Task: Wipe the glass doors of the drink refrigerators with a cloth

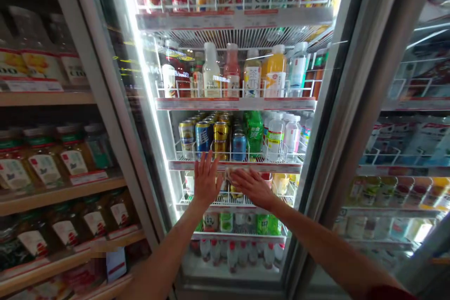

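Observation:
I face an open drinks fridge with wire shelves (235,166). My left hand (206,179) is raised with fingers spread, palm toward the front rail of the can shelf, just below a blue can (202,137) and a gold can (221,138). My right hand (251,186) reaches leftward beside it, fingers stretched out flat, with a small pale thing at its fingertips that I cannot make out. Both hands cover part of the shelf below, where a few small cans and cups (280,183) stand.
Bottles of juice and tea (274,72) fill the shelf above; green and clear bottles (253,132) stand right of the cans. The open glass door (116,79) hangs at left. Wooden shelves of jars (45,166) lie further left, another fridge (404,150) at right.

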Available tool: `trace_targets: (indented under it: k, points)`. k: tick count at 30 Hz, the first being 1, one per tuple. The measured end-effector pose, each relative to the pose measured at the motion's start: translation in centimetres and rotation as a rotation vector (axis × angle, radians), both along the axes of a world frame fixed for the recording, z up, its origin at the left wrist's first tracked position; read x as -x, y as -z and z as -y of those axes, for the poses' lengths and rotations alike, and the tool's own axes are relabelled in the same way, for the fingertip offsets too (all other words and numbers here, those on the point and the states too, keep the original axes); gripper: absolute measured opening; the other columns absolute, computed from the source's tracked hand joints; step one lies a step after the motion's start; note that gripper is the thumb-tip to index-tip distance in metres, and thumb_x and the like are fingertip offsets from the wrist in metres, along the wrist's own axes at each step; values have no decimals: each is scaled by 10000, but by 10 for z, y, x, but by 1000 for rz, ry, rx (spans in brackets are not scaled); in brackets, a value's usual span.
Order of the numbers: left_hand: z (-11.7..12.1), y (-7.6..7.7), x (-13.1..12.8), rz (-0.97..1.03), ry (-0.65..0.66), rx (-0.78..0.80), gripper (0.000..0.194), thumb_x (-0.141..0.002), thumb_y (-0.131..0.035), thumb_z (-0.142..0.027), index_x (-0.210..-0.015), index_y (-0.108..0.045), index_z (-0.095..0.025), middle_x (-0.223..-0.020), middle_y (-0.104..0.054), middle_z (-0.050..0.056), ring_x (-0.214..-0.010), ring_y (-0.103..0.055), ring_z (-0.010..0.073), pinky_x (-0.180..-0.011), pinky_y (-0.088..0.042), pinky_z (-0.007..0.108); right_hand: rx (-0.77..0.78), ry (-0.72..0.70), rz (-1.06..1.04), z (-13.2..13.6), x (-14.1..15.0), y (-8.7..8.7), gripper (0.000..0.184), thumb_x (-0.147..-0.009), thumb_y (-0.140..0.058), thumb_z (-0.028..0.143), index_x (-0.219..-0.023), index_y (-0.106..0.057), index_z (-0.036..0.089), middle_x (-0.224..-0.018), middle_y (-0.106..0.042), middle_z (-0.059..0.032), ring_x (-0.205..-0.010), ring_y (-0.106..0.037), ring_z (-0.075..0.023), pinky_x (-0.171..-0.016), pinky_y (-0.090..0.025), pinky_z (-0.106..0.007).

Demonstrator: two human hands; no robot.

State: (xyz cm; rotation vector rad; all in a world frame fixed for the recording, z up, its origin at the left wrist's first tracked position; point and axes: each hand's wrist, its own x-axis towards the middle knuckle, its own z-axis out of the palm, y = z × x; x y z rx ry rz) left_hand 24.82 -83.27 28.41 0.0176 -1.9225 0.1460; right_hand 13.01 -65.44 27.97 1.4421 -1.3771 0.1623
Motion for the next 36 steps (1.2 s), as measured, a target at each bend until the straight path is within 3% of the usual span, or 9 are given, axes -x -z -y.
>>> trace_targets:
  k: [2,7,9,14,16,20,22,30,36]
  points:
    - [10,-4,-4,-19,2,-1,587,-824,-476,-219,-1377,-282,-195,-1471,-227,110,-1374,-135,259,-1104,-167,488,5,17,-3,2,0,-17,489,-859,-437,156,-1327,-371,281,-1412,-378,38,-1381,-124,-139,-1153,-101,-412]
    - [28,-18,-11,-80,11,-37,570,-835,-464,-247,-1375,-288,-200,-1474,-214,108,-1371,-149,260,-1104,-168,491,475,203,175,21,2,-114,541,-876,-397,190,-1388,-260,298,-1455,-300,-12,-1383,-130,-226,-1107,-151,-531]
    - [33,-17,-13,-72,15,-32,563,-838,-455,-249,-1374,-289,-200,-1475,-213,106,-1370,-150,257,-1104,-169,491,459,197,159,34,-5,-107,537,-874,-399,194,-1385,-272,299,-1444,-322,-10,-1383,-125,-229,-1105,-161,-526]
    - [48,-12,-22,-58,0,13,566,-829,-468,-225,-1367,-297,-189,-1463,-248,117,-1369,-159,256,-1102,-176,486,42,60,-36,53,-27,-22,458,-851,-441,169,-1295,-419,282,-1406,-390,46,-1384,-116,-162,-1152,-99,-414]
    - [58,-15,-25,-81,-7,10,563,-828,-473,-226,-1364,-303,-186,-1460,-252,125,-1369,-159,260,-1101,-176,489,7,39,-56,54,-27,-29,479,-845,-450,156,-1307,-403,272,-1407,-389,35,-1383,-119,-153,-1155,-74,-420]
    - [72,-24,-30,-118,-9,-36,566,-833,-473,-233,-1367,-292,-185,-1463,-240,132,-1369,-152,274,-1095,-181,512,300,168,147,62,-22,-104,568,-858,-419,172,-1387,-260,302,-1454,-303,5,-1387,-103,-207,-1133,-78,-514]
    - [70,-25,-32,-118,19,-60,566,-836,-469,-230,-1370,-282,-198,-1467,-235,124,-1368,-155,277,-1093,-187,522,365,215,239,72,-23,-123,574,-863,-400,184,-1397,-234,312,-1475,-251,10,-1389,-82,-235,-1123,-93,-537]
    - [3,-30,-13,-127,469,-201,532,-893,-330,-206,-1403,-178,-220,-1456,-266,100,-1344,-252,200,-1076,-319,422,3,-8,125,88,-37,-45,473,-849,-456,276,-1318,-411,238,-1443,-328,-41,-1385,-119,-204,-1117,-202,-439]
    - [-18,-32,18,-224,349,-273,567,-885,-396,-264,-1405,-176,-212,-1476,-204,116,-1373,-148,244,-1102,-230,492,73,-24,21,2,-3,-66,492,-801,-511,269,-1285,-426,299,-1500,-172,-38,-1356,-228,-246,-1099,-155,-529]
